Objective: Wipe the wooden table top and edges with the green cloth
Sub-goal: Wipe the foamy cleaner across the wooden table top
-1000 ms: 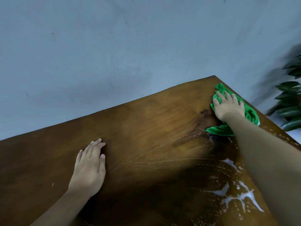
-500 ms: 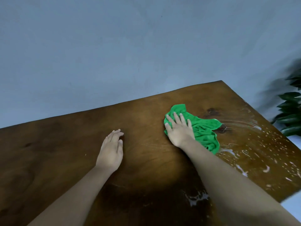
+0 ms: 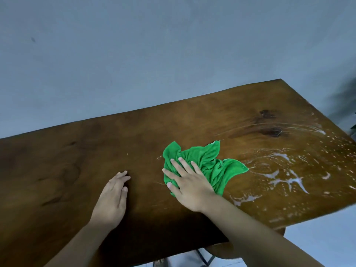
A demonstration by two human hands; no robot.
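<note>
pressure wants to be even under the right hand (image 3: 189,186), whose straight fingers (image 3: 185,164) pin the green cloth (image 3: 210,164) to the middle of the surface (image 3: 77,160), with overlapping sweeps toward the white suds (image 3: 287,180) at 3 o'clock, while the left hand (image 3: 112,197) braces flat, uncurled, at 9 o'clock.

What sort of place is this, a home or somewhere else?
Probably an indoor room, maybe in a home, but that's uncertain: a wooden table stands by a plain grey-blue wall, with pale floor showing below it.
</note>
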